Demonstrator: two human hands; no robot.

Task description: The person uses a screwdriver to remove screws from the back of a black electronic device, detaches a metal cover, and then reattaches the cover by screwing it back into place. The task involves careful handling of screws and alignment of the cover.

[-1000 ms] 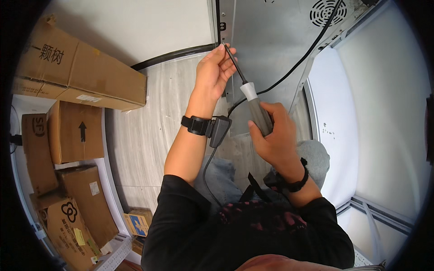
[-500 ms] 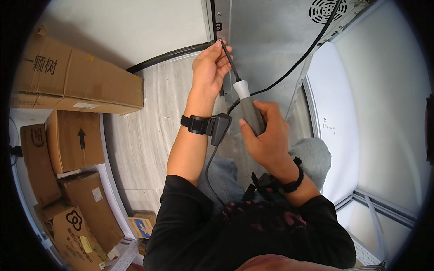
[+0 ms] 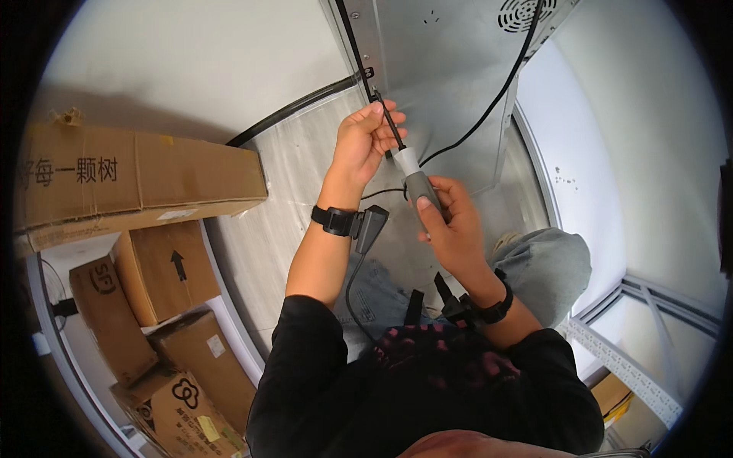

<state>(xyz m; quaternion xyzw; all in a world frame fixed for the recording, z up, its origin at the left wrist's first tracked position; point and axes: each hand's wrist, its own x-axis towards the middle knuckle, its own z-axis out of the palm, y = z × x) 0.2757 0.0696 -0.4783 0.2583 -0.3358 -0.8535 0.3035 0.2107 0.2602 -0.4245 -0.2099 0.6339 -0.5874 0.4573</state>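
Note:
My right hand (image 3: 456,229) is wrapped round the grey handle of a screwdriver (image 3: 418,187) with a pale collar and a dark shaft. The shaft slants up and left to the edge of a grey metal panel (image 3: 450,84), where its tip meets or nearly meets the edge strip below a small black fitting (image 3: 369,72). My left hand (image 3: 365,137) pinches near the shaft's upper end, thumb in front and fingers behind. Any screw at the tip is too small to make out. A black strap with a dark device (image 3: 370,227) sits on my left wrist.
A black cable (image 3: 500,99) hangs across the panel, past a round vent (image 3: 523,12). At left lies a long cardboard box (image 3: 153,172), with several more cartons (image 3: 172,267) below it. My bent knee (image 3: 557,267) is at right, near a white metal frame (image 3: 626,366).
The view has shifted, so the panel and boxes sit differently in the picture. Both hands stay on the screwdriver, its tip still at the panel's edge; my right hand's grip on the handle has altered slightly.

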